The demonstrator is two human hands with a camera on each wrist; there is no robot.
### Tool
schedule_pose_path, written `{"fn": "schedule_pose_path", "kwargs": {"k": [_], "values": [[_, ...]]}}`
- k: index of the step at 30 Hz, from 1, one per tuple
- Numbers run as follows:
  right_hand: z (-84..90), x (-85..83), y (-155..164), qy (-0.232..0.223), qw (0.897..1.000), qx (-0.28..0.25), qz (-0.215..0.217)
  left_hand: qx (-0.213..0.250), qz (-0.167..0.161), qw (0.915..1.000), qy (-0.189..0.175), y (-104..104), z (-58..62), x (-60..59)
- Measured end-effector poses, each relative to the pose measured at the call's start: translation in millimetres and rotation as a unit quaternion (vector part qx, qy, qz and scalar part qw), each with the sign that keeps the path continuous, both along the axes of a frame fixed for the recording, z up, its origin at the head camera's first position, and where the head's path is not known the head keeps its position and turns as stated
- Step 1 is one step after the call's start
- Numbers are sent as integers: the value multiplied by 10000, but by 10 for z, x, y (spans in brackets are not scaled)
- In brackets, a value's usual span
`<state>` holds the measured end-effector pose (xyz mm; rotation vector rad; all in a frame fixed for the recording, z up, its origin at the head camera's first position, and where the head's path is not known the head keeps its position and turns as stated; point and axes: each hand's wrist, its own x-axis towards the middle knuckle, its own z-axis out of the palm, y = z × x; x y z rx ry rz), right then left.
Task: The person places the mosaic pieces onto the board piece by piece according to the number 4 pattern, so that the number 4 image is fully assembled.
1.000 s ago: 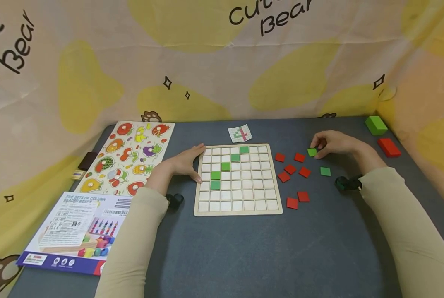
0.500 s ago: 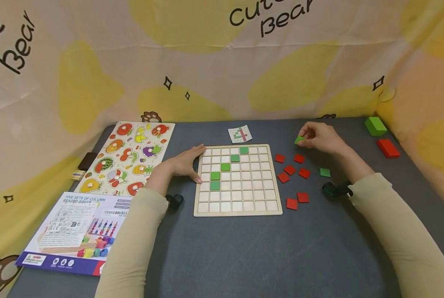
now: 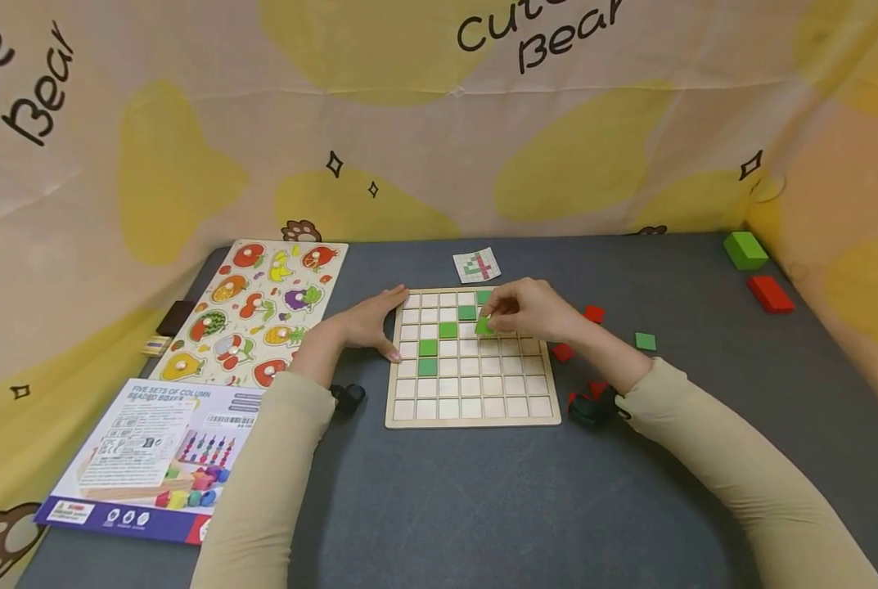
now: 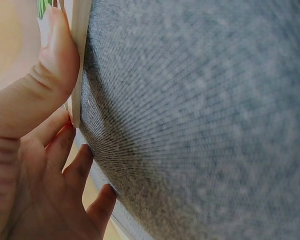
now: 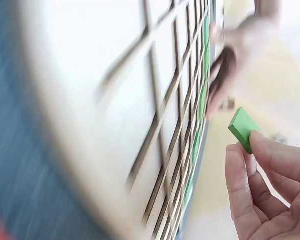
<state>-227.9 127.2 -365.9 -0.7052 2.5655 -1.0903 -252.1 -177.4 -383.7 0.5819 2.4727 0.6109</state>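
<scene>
A wooden grid board [image 3: 475, 423] of white squares lies flat, with several green tiles in its squares in a stepped diagonal. My left hand [image 3: 365, 323] rests at the board's left side, its thumb on the edge and its fingers stretched toward the far corner. Over the upper right part of the grid, my right hand [image 3: 534, 311] pinches a small green square tile [image 5: 244, 125] between thumb and fingers. In the right wrist view this tile is tilted and clear of the board. The hand hides some squares beneath it.
Red tiles [image 3: 594, 314] lie right of the board, partly hidden by the right arm, with a loose green tile [image 3: 646, 341] beyond. A patterned card [image 3: 477, 265] lies behind the board. Green [image 3: 745, 250] and red blocks [image 3: 771, 294] stand far right; a fruit board [image 3: 262, 282] and box [image 3: 151, 458] lie left.
My right hand has carried the green tile from beyond the red tiles leftward to above the grid. My left hand has stayed at the board's edge.
</scene>
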Motion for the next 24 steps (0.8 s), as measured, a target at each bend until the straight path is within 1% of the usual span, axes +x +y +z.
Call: {"fn": "schedule_pose_path", "kwargs": {"k": [5,11,17,24], "values": [[-41,82,-306,106,9993,-83,352,24,28,10000,-28,10,4,1],[-121,160,-539,296,9971,313,623,-1,79,10000,-53,22,7,4],[-163,210,-624,366,9948,719,617,45,53,10000,-27,18,21,11],[-175,220,-638,325,9950,736,594,32,107,9999,-32,18,26,17]]}}
